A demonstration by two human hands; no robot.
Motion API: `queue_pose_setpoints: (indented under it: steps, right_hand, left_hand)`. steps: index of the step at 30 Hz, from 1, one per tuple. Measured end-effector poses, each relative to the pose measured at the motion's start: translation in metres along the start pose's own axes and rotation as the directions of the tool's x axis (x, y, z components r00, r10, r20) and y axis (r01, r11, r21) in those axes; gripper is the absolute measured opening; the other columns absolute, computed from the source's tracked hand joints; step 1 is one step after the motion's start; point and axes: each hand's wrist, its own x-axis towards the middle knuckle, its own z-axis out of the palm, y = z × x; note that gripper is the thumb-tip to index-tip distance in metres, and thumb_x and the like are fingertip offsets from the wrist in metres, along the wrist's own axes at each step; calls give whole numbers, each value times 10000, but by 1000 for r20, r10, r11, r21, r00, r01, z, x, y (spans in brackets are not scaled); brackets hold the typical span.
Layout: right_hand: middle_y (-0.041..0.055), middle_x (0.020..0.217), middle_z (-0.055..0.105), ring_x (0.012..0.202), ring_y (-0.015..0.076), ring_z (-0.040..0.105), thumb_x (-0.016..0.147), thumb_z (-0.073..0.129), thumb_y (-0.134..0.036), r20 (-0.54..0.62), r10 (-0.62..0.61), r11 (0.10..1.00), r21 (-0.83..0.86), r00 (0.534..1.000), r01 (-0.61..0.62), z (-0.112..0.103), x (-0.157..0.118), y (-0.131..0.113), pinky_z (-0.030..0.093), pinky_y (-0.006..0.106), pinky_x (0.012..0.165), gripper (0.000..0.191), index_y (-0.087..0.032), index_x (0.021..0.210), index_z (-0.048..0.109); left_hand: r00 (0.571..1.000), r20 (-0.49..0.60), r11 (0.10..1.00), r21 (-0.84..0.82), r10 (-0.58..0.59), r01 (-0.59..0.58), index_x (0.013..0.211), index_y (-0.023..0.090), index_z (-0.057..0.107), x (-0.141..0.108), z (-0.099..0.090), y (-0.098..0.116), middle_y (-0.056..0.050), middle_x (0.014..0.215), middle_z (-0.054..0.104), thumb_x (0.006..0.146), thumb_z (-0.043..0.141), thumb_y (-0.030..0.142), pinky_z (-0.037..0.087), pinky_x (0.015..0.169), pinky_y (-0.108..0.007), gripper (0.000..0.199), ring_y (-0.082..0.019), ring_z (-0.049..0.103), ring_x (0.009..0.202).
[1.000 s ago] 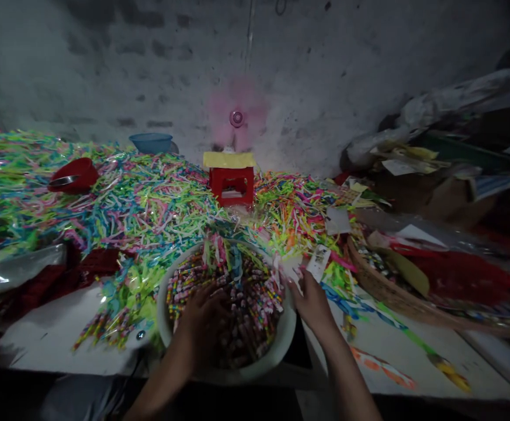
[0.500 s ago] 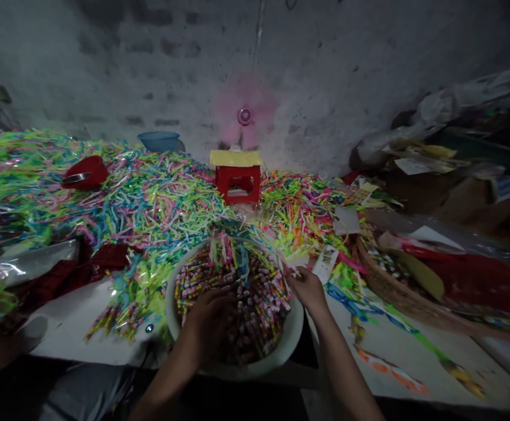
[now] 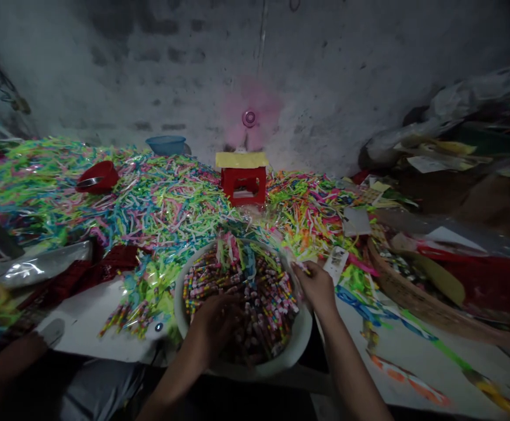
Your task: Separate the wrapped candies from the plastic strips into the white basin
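Observation:
A pale round basin (image 3: 302,342) in front of me is filled with small multicoloured sticks (image 3: 276,295), which look beaded. A tuft of pastel strips (image 3: 232,252) lies at its far side. My left hand (image 3: 215,321) reaches down over the sticks with bent fingers. Its fingertips are dark and blurred, so its grip cannot be made out. Beside the basin's right rim, my right hand (image 3: 318,286) is closed in a pinch. A small colourful stick (image 3: 302,268) pokes out between its thumb and fingers.
Plastic strips (image 3: 162,199) heap across the table's back around a red stool (image 3: 243,187). A spinning pink fan (image 3: 249,118), red bowl (image 3: 99,177) and blue bowl (image 3: 166,145) stand there. Another person's hand (image 3: 16,359) is at left. A wide basket (image 3: 403,298) stands right.
The whole view has shifted slightly, so things sit farther right. My left hand stays over the sticks; my right hand stays pinched by the rim. More of the other person's arm shows at left.

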Motion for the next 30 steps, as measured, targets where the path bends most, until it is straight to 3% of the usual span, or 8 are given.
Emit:
queue_pose_setpoints:
  steps: [2,5,8,11,15,18,24,30]
  right_hand:
    - [-15,542,527,549,144,473,749,527,-613,26,-8,988,154,1000,4,-3,-15,-16,361,246,529,437,-194,631,558]
    - [-46,512,449,500,113,399,729,601,-603,197,-7,891,445,980,-83,4,-52,-45,319,235,492,438,-196,600,501]
    - [-47,520,441,509,111,408,733,628,-568,361,-55,858,494,931,-141,25,-90,-71,325,231,497,424,-194,583,495]
    - [-29,601,528,573,133,494,770,608,-558,466,-89,856,488,880,-172,43,-113,-83,378,232,535,377,-189,703,565]
    - [14,766,638,663,171,582,841,501,-589,423,-111,878,466,899,-111,44,-113,-74,456,261,599,418,-199,976,572]
    - [27,799,640,723,179,590,920,361,-541,322,-174,926,374,931,44,34,-109,-63,472,279,672,386,-216,932,569]
    - [44,945,679,875,197,628,905,454,-448,373,-228,963,220,899,153,27,-123,-49,481,287,758,272,-232,966,608]
    - [65,973,688,893,206,644,919,450,-410,352,-253,963,177,901,201,31,-136,-43,487,304,783,257,-219,993,606]
  left_hand:
    - [999,-4,996,-70,-48,48,1125,215,643,0,-1,2,-91,1107,684,906,511,354,485,902,-374,291,-236,627,1030]
    - [988,104,959,-246,-115,138,1251,211,581,2,-4,3,-94,1106,694,897,523,429,499,879,-352,419,-240,642,1016]
    - [965,246,906,-381,-90,182,1308,210,544,3,-8,3,-88,1154,686,881,548,450,491,905,-350,489,-254,633,1061]
    - [954,290,870,-449,-74,204,1231,191,606,5,-11,5,-80,1198,670,862,576,448,471,950,-370,451,-274,613,1100]
    - [957,234,800,-534,-171,274,1095,166,649,8,-13,7,-74,1076,714,823,613,476,507,877,-355,414,-260,649,1002]
    - [951,160,744,-594,-264,306,1066,163,622,9,-11,7,-78,1017,724,800,627,504,535,745,-318,433,-234,673,880]
    - [917,26,634,-715,-398,295,1253,179,426,10,-4,0,-124,1108,686,760,674,487,558,682,-333,633,-256,677,913]
    - [952,-93,877,-422,-293,229,1301,212,476,10,-8,-13,-115,1155,648,851,607,456,535,846,-426,528,-250,629,1020]
